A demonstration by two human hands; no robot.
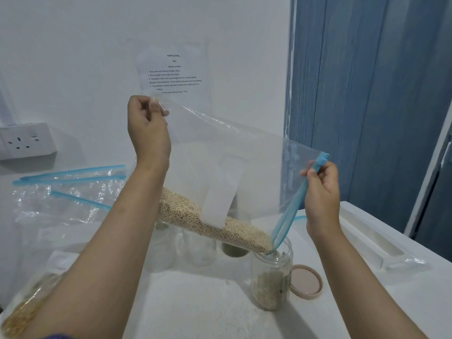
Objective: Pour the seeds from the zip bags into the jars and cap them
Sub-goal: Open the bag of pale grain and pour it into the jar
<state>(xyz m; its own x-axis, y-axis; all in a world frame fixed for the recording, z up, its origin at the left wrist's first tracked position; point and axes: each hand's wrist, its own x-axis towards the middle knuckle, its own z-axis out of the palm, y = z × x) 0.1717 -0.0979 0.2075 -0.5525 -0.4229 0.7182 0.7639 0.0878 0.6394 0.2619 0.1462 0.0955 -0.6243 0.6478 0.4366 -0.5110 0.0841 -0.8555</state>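
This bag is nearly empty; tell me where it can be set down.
Bare tabletop lies in front of the open jar, and right of the lid. It is crowded at the back left: empty bags and clear jars.

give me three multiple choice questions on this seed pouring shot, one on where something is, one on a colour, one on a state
1. Where does the loose lid lie?
A. on the table right of the jar being filled
B. screwed on that jar
C. inside the zip bag

2. What colour is the zip strip of the held zip bag?
A. red
B. blue
C. black

3. What state is the jar under the bag's mouth in?
A. capped and full
B. empty and lying on its side
C. upright, open, partly filled with seeds

Answers: 1 A, the lid rests flat beside the jar. 2 B, the strip pinched by the right hand is blue. 3 C, no cap, seeds low inside, left hand lifting the bag's corner.
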